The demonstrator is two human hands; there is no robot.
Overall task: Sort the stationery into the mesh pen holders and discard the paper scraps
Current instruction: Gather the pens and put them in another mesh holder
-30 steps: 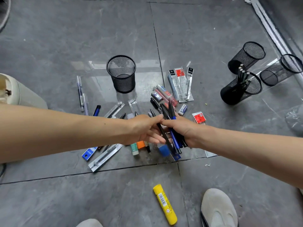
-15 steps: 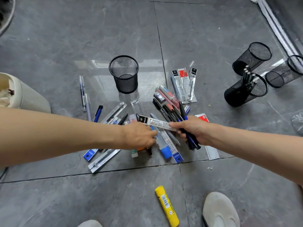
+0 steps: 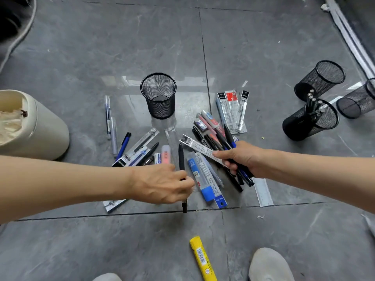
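Note:
Stationery lies scattered on the grey tiled floor. My left hand [image 3: 162, 183] pinches a black pen [image 3: 181, 157] that points away from me. My right hand [image 3: 241, 157] grips a bundle of black and blue pens [image 3: 225, 139] together with a clear refill packet [image 3: 195, 146]. An empty mesh holder [image 3: 158, 94] stands upright behind the pile. To the right, a mesh holder with pens [image 3: 311, 120] leans, with two more mesh holders [image 3: 320, 79] [image 3: 358, 101] beside it. Blue refill packets [image 3: 205, 179] lie between my hands.
A cream waste bin [image 3: 40, 126] with crumpled paper stands at the left. A yellow glue stick [image 3: 203, 258] lies near my shoes [image 3: 269, 264]. A metal ruler [image 3: 262, 193] lies under my right forearm. More refill packets [image 3: 232, 110] and loose pens [image 3: 110, 122] sit around the pile.
My left hand has picked a black pen from the pile. My right hand has shifted slightly right, still holding its bundle and the clear packet. The camera has tilted a little.

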